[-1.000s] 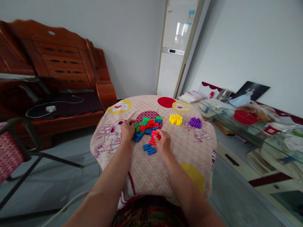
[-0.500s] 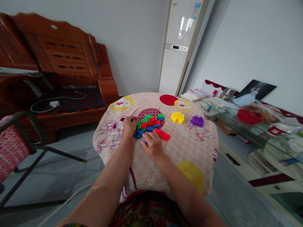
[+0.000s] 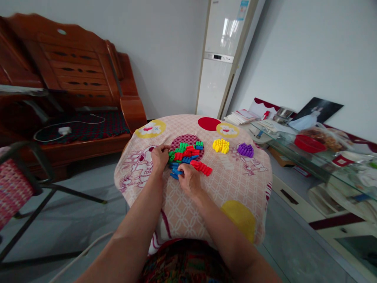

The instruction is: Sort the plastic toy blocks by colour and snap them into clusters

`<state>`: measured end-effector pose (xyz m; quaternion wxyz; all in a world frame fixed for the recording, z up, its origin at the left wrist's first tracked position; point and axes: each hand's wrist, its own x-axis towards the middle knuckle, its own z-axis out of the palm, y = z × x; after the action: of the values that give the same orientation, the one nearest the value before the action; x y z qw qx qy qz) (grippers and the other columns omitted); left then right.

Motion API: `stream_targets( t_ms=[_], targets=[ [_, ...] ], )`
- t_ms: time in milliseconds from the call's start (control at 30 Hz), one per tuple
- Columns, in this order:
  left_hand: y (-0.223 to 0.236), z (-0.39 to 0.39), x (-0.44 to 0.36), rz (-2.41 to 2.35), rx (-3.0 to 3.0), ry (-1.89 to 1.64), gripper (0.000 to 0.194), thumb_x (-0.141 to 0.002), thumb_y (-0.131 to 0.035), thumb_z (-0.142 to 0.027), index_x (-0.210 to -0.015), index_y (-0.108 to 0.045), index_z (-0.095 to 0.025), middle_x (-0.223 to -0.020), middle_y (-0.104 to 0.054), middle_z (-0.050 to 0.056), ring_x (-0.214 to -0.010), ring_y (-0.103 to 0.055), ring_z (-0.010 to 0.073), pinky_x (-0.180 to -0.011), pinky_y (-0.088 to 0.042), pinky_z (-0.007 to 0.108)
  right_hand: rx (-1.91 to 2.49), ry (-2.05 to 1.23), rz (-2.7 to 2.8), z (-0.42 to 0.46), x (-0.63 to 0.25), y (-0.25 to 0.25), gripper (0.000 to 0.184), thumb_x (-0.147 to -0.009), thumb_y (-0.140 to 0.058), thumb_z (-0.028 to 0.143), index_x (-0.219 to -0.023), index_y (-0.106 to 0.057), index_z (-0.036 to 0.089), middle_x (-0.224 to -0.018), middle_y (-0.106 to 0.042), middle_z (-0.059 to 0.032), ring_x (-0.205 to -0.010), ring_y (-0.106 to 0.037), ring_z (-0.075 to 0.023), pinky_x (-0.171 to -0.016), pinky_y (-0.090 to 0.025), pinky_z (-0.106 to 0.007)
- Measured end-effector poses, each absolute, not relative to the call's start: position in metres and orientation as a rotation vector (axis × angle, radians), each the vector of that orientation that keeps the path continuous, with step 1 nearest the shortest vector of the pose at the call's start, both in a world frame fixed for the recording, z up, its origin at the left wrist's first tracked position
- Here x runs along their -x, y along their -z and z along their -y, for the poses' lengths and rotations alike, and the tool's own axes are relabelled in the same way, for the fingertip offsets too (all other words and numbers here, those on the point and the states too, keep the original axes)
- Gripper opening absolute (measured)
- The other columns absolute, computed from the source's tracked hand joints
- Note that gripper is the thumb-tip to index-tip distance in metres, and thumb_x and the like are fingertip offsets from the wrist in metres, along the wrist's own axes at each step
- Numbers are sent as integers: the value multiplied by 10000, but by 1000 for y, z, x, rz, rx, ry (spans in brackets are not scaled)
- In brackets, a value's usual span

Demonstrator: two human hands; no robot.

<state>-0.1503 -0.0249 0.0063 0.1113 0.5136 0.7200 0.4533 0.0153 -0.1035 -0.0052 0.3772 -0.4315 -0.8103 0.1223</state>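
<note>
A mixed pile (image 3: 185,152) of red, green and blue plastic pegs lies in the middle of a round table under a patterned cloth (image 3: 235,184). My left hand (image 3: 159,157) rests with curled fingers against the pile's left edge. My right hand (image 3: 190,180) lies just below the pile, fingers curled over blue pegs (image 3: 175,173) at its near edge. A row of red pegs (image 3: 202,167) lies to the right of my right hand. Farther right sit a yellow heap (image 3: 220,146) and a purple heap (image 3: 245,150).
A wooden sofa (image 3: 73,78) with a cable and charger stands at the back left. A metal chair frame (image 3: 26,169) is at the left. A tall white air conditioner (image 3: 219,59) fills the corner. A cluttered glass table (image 3: 318,157) runs along the right.
My right hand left the red pegs in a row at the right and moved left onto the blue pegs under the pile. My left hand stayed at the pile's left edge.
</note>
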Motion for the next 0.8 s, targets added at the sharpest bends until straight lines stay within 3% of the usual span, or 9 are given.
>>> stream_targets(
  t_ms=[133,267,433,567,800],
  targets=[
    [-5,23,150,-2136,-1505,-1353,370,-776,-468,-196,-981,-776,-174,-925,-770,65,-870,-701,224,-818,-515,299,1117,-268,1785,91,-68,-10,349,-813,-532,116,-1119,-672,207,-1018,-693,-62,-912,-625,-194,-833,-495,-311],
    [-6,23,150,-2148,-1520,-1362,360,-768,-485,-190,-973,-780,-175,-910,-770,66,-867,-696,228,-814,-513,300,1431,-78,1374,60,-165,-15,242,-760,-541,132,-917,-723,146,-845,-712,-64,-743,-619,-187,-732,-489,-299],
    [-4,20,152,-2170,-1511,-1343,351,-767,-497,-193,-976,-779,-176,-895,-768,68,-840,-691,229,-800,-514,304,1923,99,1159,38,-264,-4,157,-691,-572,143,-780,-701,152,-773,-717,-62,-751,-622,-203,-725,-450,-283],
    [1,17,153,-2185,-1515,-1331,348,-768,-508,-210,-987,-776,-181,-886,-765,72,-811,-690,229,-768,-516,306,2131,119,1269,45,-286,6,124,-700,-633,229,-778,-708,167,-789,-723,-71,-750,-625,-206,-701,-429,-275],
    [3,15,156,-2208,-1529,-1321,324,-766,-535,-242,-977,-776,-193,-839,-756,63,-795,-677,228,-748,-510,305,2229,126,1083,42,-283,-1,233,-766,-623,337,-880,-738,170,-878,-731,-104,-804,-643,-216,-696,-449,-280]
  ],
)
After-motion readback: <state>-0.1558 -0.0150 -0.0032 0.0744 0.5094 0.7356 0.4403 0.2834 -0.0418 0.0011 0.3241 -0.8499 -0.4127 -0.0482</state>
